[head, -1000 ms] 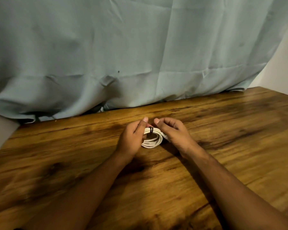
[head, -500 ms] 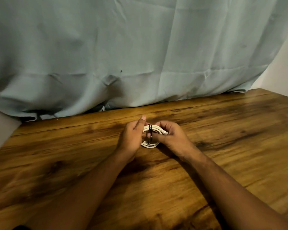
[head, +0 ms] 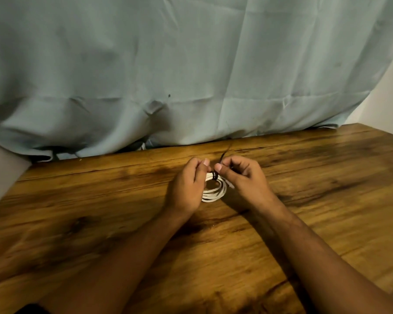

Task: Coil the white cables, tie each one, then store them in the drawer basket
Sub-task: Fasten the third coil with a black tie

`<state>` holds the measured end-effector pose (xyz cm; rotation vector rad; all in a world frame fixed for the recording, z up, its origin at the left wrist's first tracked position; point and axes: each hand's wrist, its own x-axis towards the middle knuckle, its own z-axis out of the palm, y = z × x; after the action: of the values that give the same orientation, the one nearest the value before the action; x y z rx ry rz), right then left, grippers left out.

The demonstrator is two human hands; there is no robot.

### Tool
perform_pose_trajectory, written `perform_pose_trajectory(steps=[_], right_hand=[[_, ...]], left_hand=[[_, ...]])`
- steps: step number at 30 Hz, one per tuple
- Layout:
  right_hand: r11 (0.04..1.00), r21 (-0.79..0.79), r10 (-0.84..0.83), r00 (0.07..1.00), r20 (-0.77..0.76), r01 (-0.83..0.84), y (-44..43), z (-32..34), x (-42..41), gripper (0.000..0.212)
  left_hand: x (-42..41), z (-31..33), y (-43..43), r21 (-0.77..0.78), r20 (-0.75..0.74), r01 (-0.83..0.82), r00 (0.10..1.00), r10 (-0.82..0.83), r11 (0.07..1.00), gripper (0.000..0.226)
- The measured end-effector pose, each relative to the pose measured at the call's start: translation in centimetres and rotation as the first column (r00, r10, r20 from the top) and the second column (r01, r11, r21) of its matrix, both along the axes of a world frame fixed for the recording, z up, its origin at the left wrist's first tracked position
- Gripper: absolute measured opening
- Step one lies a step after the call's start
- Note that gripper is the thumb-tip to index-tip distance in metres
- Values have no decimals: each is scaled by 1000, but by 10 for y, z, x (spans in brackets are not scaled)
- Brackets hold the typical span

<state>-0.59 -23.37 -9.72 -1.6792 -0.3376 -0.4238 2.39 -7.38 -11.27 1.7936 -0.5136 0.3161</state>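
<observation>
A coiled white cable (head: pixel 214 193) lies on the wooden table (head: pixel 100 200) between my hands. A thin black tie (head: pixel 214 176) is wrapped round the coil's far side, and its loose end (head: pixel 225 152) sticks up past my fingers. My left hand (head: pixel 188 186) grips the coil's left side, thumb and forefinger beside the tie. My right hand (head: pixel 241 177) pinches the tie with thumb and curled fingers, covering the coil's right edge. No drawer or basket is in view.
A pale blue-grey curtain (head: pixel 191 75) hangs along the table's far edge. A white wall (head: pixel 390 96) shows at the right. The table's left edge (head: pixel 7 189) slants away at the left.
The coil has tipped back and down towards the table. My right hand has shifted from holding the coil to pinching the tie, whose loose end now sticks up.
</observation>
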Motion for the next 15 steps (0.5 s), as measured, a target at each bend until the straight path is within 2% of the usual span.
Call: perform_pose_trajectory(steps=[4, 7, 11, 15], right_hand=[[975, 211, 106, 979, -173, -69, 0, 2, -2, 15], [960, 270, 151, 951, -271, -75, -1, 5, -3, 9], [942, 327, 207, 896, -393, -75, -2, 6, -3, 19], [938, 338, 231, 869, -437, -79, -4, 3, -1, 25]], left_hand=[[-6, 1, 0, 55, 136, 29, 990, -36, 998, 35], [-9, 3, 0, 46, 151, 69, 986, -75, 997, 31], [-7, 1, 1, 45, 144, 127, 981, -132, 991, 31], [-9, 3, 0, 33, 128, 128, 983, -131, 991, 31]])
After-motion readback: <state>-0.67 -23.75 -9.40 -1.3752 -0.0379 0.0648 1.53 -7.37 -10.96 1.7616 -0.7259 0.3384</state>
